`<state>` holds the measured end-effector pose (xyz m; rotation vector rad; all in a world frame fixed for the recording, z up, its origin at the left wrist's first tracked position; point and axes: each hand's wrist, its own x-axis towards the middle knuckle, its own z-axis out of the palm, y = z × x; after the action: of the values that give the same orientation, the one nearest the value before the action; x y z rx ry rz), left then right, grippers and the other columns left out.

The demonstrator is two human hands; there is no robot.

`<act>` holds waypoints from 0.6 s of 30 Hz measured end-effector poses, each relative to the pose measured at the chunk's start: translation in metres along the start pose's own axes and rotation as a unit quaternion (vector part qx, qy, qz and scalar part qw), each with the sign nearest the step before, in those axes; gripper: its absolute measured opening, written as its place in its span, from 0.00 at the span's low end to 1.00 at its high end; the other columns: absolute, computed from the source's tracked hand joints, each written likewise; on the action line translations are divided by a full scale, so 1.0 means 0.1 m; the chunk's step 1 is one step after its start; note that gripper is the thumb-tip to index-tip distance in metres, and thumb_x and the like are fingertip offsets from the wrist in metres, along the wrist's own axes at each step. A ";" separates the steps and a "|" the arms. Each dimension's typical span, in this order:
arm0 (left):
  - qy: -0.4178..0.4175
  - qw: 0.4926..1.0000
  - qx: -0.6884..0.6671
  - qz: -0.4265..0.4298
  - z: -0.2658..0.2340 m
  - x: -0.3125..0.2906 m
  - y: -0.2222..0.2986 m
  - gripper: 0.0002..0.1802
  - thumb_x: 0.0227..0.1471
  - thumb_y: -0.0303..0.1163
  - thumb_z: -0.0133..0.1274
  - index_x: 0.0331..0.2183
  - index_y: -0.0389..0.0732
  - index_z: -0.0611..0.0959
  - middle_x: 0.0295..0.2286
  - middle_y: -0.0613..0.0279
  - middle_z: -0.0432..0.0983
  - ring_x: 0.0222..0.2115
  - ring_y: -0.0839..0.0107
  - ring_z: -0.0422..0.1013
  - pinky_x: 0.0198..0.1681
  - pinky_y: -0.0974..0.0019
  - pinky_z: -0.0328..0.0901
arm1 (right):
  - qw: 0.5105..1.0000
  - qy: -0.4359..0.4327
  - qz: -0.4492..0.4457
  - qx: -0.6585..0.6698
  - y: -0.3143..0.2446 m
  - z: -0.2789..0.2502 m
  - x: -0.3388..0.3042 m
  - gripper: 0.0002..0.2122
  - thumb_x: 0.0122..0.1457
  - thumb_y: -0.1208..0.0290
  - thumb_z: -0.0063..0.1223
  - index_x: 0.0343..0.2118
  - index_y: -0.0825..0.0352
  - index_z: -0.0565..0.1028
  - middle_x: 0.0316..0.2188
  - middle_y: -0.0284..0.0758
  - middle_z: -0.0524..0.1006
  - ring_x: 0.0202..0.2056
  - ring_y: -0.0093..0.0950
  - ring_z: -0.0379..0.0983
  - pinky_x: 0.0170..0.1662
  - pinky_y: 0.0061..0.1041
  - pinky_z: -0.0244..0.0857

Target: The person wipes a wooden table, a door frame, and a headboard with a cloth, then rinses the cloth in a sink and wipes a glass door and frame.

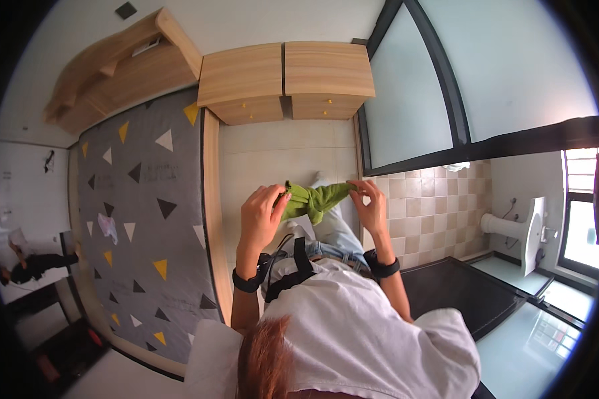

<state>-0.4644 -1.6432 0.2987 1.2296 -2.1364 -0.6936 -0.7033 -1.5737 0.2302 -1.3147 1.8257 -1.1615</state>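
A green sock (319, 199) is stretched sideways in front of my body, its middle bunched and hanging in a fold. My left hand (263, 209) pinches the wide end between thumb and fingers. At the opposite, narrower end, the fingertips of my right hand (369, 199) are closed on the fabric. Both hands are raised at about the same height, above my legs in light blue jeans. A black band (247, 282) circles my left wrist, and another black band (382, 266) is on the right one.
To the left is a bed (180, 259) with a grey, triangle-patterned cover and a small pinkish cloth (108, 227) on it. Wooden cabinets (286, 80) stand ahead. Frosted glass panels (412, 93) border a tiled area (419, 213) with a white basin (534, 236) at right.
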 end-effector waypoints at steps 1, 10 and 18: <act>0.016 1.000 0.012 0.010 0.03 0.16 -0.02 0.06 0.48 0.28 0.54 0.29 0.38 0.74 0.23 0.57 0.72 0.25 0.58 0.68 0.27 0.60 0.62 | 1.000 0.004 0.002 0.002 0.05 -0.01 0.19 0.09 0.50 0.81 0.53 0.36 0.67 0.77 0.31 0.38 0.76 0.31 0.32 0.74 0.37 0.24 0.69; 0.136 0.980 0.035 -0.140 0.10 0.73 -0.22 0.05 0.52 0.27 0.51 0.32 0.35 0.75 0.27 0.53 0.72 0.26 0.58 0.70 0.30 0.62 0.63 | 0.974 -0.158 -0.154 0.054 -0.18 0.01 1.93 0.09 0.44 0.80 0.57 0.31 0.67 0.77 0.30 0.36 0.77 0.32 0.31 0.72 0.39 0.25 0.65; 0.256 0.940 0.058 -0.218 0.06 0.97 -0.28 0.06 0.53 0.26 0.49 0.34 0.34 0.74 0.28 0.53 0.72 0.29 0.58 0.70 0.33 0.63 0.64 | 0.945 -0.251 -0.184 0.095 -0.33 0.22 2.59 0.10 0.44 0.81 0.60 0.32 0.68 0.77 0.31 0.35 0.78 0.33 0.26 0.73 0.40 0.23 0.66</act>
<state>-0.4927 -1.7400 0.2967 1.7529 -1.5052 -0.3620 -0.7564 -1.8291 0.2561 -1.6918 1.1063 -1.0262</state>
